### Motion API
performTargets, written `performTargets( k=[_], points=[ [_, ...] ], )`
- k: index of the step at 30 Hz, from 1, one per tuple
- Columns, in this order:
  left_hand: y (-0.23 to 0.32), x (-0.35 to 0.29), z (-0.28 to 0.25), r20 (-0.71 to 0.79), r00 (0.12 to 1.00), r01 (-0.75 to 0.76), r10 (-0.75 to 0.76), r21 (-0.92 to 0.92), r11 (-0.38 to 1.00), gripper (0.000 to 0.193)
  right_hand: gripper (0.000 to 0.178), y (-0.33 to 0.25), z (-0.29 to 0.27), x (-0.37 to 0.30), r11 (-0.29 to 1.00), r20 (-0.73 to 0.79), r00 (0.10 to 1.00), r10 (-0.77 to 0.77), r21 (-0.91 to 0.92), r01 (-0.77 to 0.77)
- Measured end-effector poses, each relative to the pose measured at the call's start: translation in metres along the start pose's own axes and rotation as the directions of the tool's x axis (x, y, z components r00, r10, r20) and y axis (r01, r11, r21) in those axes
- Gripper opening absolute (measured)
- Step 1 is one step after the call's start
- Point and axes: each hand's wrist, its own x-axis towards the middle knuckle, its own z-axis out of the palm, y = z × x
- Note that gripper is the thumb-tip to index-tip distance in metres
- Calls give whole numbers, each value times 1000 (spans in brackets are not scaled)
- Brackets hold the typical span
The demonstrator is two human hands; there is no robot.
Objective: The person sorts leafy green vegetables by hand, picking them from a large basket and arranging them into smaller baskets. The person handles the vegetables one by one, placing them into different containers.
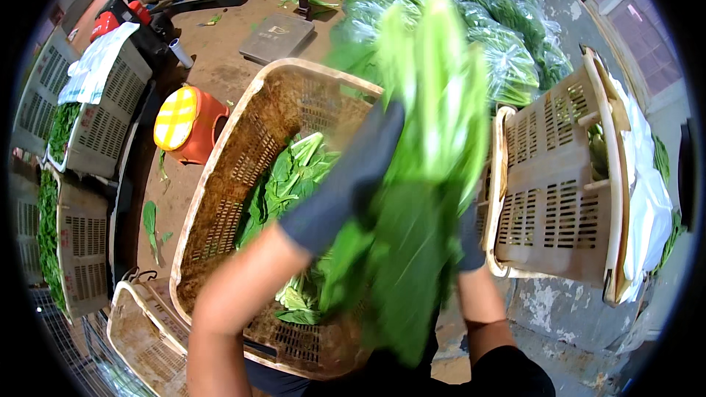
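- Head view: one leafy bundle (430, 154) hung toward three o'clock, stems at its twelve, the left hand (360, 169) clasping its nine o'clock side, likely because its bulk needed steadying
- The right hand (471, 241), at its four o'clock, was mostly hidden; its grip could not be told
- One brown basket (268, 125) sat at nine o'clock, presumably containing loose greens (290, 176)
- One scale (277, 38), eleven o'clock; one orange bucket (200, 132), ten

Head-worn fisheye, looking down and forward.
From above the near edge of the big crate (269, 114), it takes in the forearms (243, 279), entering at the bottom, and the floor (220, 37) past the crate's far edge to a scale (276, 38); the greens (434, 110) are close to the lens, hiding much of the crate's right edge.
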Motion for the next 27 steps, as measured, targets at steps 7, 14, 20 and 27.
performTargets(
  k=[7, 14, 20, 27],
  points=[
    [19, 11, -27, -123, 956, 254, -267, -113, 961, 48, 49, -99, -204, 263, 963, -165, 981, -100, -265, 53],
    [-63, -241, -127, -403, 378, 662, -834, -511, 548, 43, 40, 48, -73, 248, 745, 39, 964, -265, -626, 230],
    [-116, -354, -109, -416, 229, 575, -880, -672, 467, 45, 38, 316, -7, 236, 361, 165, 905, 392, -932, 13],
    [-54, -291, -112, -500, 471, 408, -727, -607, 682, 45, 49, 451, -20, 257, 329, -364, 911, 194, -850, -410]
  ],
)
